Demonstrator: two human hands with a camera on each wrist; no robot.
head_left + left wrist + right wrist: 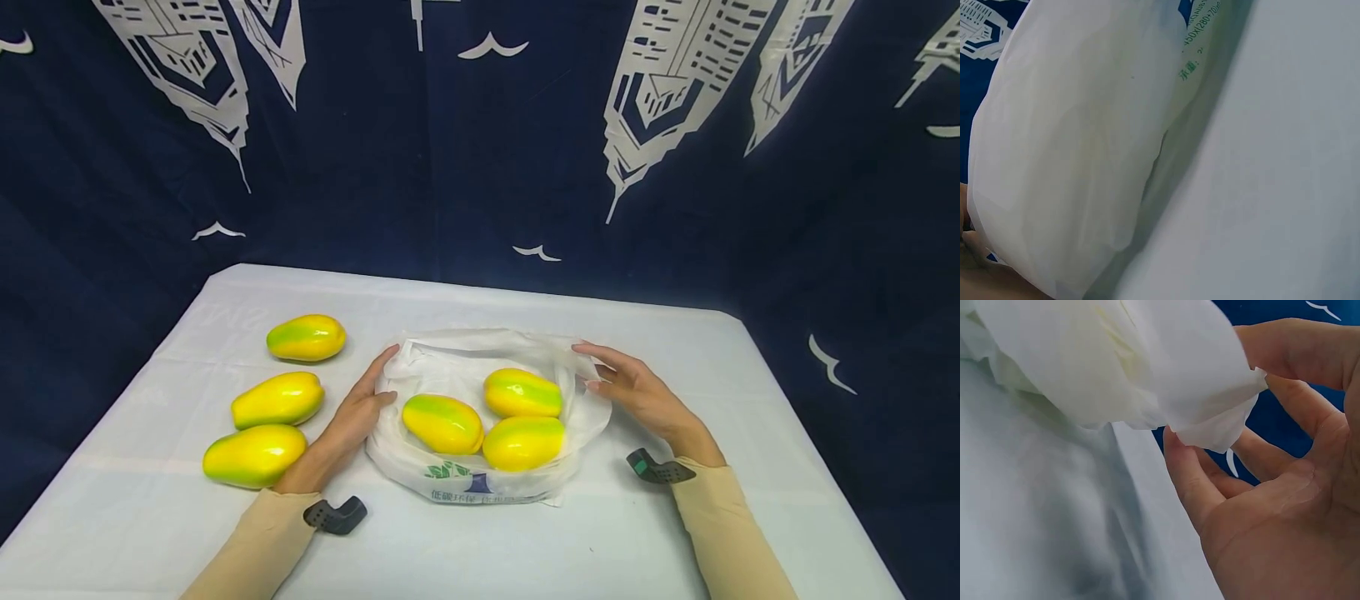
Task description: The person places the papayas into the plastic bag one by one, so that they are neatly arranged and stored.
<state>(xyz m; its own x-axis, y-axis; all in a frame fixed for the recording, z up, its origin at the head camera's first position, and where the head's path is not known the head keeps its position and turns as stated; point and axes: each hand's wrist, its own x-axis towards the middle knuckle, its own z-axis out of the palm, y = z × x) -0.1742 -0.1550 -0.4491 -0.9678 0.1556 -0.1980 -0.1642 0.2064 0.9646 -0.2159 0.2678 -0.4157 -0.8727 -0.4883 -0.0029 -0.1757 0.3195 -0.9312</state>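
Observation:
A white plastic bag (480,342) lies with its mouth spread wide in the head view, holding a papaya (442,423) at left and two more, a papaya (522,392) and a papaya (523,443), at right. My left hand (358,417) touches the bag's left side, thumb and forefinger extended and apart. At the opposite rim is my right hand (645,396). In the right wrist view, the right thumb touches the bag's lower edge while the other fingers (1310,353) stay spread from it. The bag (1079,137) hides most of the left hand in the left wrist view.
Left of the bag, a papaya (306,337), a papaya (278,400) and a papaya (255,456) lie on the white-covered table (660,533). The nearest one touches or sits just behind the left wrist. A dark blue patterned cloth (450,167) hangs behind the table.

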